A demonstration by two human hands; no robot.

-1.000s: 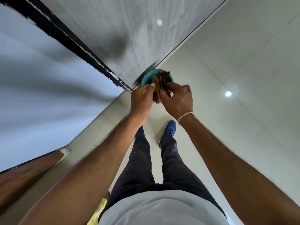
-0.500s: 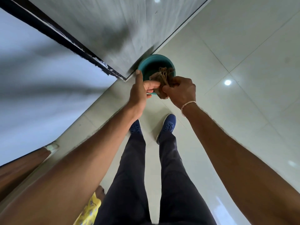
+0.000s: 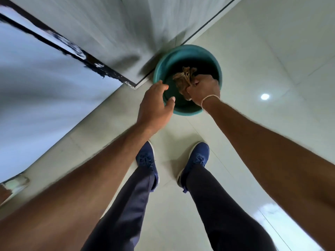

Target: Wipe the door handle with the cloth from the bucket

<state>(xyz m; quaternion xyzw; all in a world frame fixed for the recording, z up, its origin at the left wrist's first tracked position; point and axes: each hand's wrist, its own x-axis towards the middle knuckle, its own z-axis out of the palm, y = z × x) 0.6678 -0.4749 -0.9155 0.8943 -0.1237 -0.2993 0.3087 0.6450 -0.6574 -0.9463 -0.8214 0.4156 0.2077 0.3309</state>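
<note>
Right hand fisted around the crumpled brown cloth, holding it over the mouth of the teal bucket. Left hand empty, fingers loosely spread, at the bucket's near-left rim. Bucket sits on the tiled floor against the grey door, just ahead of the blue shoes.

The floor is pale glossy tile with thin grout lines and a bright round light reflection on it. A teal bucket stands on it, close against the foot of a grey wall. Nearer the camera, 2 blue shoes rest flat on the tiles, set slightly apart.
</note>
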